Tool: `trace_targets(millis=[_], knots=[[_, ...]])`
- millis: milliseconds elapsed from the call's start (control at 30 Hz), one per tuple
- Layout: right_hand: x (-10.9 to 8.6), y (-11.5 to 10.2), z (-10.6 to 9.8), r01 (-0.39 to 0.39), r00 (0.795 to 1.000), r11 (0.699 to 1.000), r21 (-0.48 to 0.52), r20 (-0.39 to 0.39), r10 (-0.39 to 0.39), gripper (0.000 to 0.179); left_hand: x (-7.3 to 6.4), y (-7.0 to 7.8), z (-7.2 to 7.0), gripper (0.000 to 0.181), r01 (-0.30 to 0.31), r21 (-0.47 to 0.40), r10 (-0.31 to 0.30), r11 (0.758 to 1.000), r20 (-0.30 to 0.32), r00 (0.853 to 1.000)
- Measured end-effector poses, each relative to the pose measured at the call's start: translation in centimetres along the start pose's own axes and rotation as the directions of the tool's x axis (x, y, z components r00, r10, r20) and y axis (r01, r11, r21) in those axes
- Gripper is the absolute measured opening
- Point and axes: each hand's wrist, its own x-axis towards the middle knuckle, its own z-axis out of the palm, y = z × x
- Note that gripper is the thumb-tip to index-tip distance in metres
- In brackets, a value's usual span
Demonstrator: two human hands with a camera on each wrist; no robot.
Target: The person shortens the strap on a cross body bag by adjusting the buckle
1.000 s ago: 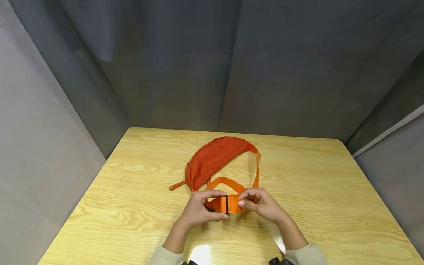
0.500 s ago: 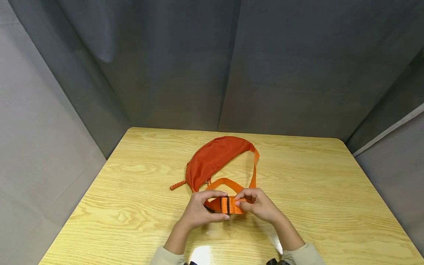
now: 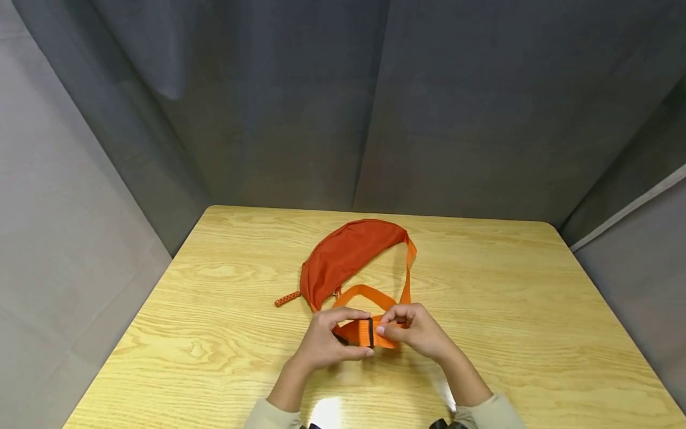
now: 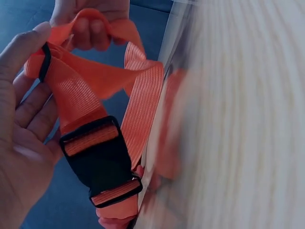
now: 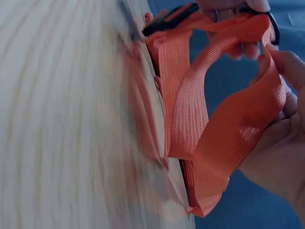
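A red-orange waist bag [image 3: 351, 250] lies on the wooden table, its orange strap [image 3: 409, 271] looping from the right end toward both hands. My left hand [image 3: 323, 341] pinches the black strap slider [image 3: 371, 332] by its top and bottom edges, thumb and fingers on opposite sides. Just right of it, my right hand [image 3: 420, 329] pinches the orange webbing that passes through the slider. In the left wrist view a fastened black side-release buckle [image 4: 97, 152] hangs on the strap below the slider. The right wrist view shows the webbing [image 5: 238, 124] folded in a wide loop.
The table [image 3: 525, 298] has light wood grain and rounded far corners. A braided red zipper pull [image 3: 287, 298] sticks out from the bag's left end. Dark grey curtains [image 3: 278, 119] stand behind the far edge, with lighter grey panels at the sides.
My right hand has shifted slightly left, toward the slider, still pinching the webbing. The strap on the right has drawn a little inward. The slider has moved slightly right.
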Motion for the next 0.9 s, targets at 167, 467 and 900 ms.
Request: trace_targets(millis=[167,467,900], knots=[[0.1,-0.1,0.3,0.0,1.0,1.0,0.023,0.007,0.0,0.011,0.6,1.7,-0.3,0.047,-0.008,-0.001,0.008,1.0,0.005,1.0],[-0.7,0.7,-1.9,-0.009,0.999,0.995,-0.095,0.047,0.013,0.014,0.6,2.1,-0.7,0.047,0.098,-0.041,-0.097,0.994,0.033,0.995],[-0.2,0.7,-0.3,0.057,0.996,0.995,0.086,0.06,-0.062,0.01,0.5,1.6,-0.2,0.045,0.055,-0.056,-0.053,0.997,0.025,0.998]])
